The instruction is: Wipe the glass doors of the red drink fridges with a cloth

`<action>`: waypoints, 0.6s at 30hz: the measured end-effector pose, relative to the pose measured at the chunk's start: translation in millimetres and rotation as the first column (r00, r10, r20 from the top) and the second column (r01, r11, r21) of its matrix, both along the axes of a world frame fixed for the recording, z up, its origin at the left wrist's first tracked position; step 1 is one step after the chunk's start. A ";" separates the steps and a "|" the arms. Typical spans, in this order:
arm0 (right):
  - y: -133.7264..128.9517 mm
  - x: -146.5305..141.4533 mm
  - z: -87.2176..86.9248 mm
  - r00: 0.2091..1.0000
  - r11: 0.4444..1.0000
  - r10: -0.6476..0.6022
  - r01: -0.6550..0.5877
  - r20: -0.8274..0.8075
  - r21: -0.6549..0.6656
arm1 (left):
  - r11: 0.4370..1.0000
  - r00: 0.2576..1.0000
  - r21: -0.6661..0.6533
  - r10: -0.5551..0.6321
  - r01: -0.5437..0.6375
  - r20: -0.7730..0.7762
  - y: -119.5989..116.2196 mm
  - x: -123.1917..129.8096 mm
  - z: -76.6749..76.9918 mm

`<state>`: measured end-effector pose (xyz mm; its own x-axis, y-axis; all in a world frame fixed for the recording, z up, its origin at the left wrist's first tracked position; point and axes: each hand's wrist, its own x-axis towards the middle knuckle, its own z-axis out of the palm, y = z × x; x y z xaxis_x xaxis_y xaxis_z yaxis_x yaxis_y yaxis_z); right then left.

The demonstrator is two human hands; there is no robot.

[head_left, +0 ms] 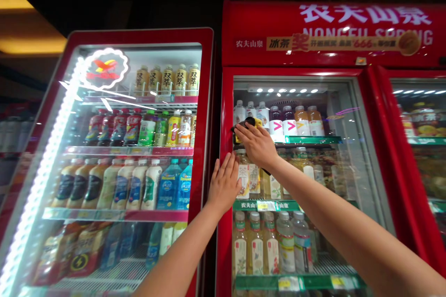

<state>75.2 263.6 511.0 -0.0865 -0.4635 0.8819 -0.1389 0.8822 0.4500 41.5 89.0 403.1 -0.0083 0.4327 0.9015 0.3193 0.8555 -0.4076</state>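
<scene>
My right hand presses a black and yellow cloth against the glass door of a red drinks fridge, close to the door's left edge. Lower and to the left, my left hand lies flat with its fingers apart on the red door frame, the fingertips reaching up beside the glass. It holds nothing. Part of the cloth hangs out below my right wrist. Bottles stand on shelves behind the glass.
To the left stands another red-framed fridge with a bright light strip and rows of bottles. A further fridge door is at the right. A red sign panel runs above the doors.
</scene>
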 end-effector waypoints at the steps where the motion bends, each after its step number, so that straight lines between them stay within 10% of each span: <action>1: 6.3 0.0 8.3 1.000 1.000 -0.005 0.005 -0.006 -0.029 | 1.000 1.000 0.003 -0.002 0.002 -0.007 1.6 0.3 1.6; 7: 32.2 -6.4 11.6 0.995 0.920 -0.052 0.014 -0.086 -0.391 | 1.000 0.999 0.013 -0.026 0.027 -0.041 10.8 4.2 4.4; 12: 26.4 -2.0 -24.4 0.996 0.955 -0.093 0.088 -0.001 -0.282 | 0.998 0.998 0.000 -0.056 0.056 -0.036 23.5 2.0 6.7; 18: 67.7 9.5 18.2 0.987 0.943 -0.151 0.160 0.052 -0.291 | 0.993 0.991 0.005 -0.118 0.119 -0.063 60.2 -2.5 23.7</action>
<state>84.7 331.3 529.1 -0.1640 -0.1635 0.9728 0.0018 0.9861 0.1660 39.0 149.2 426.8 0.0991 0.4192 0.9025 0.3929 0.8168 -0.4225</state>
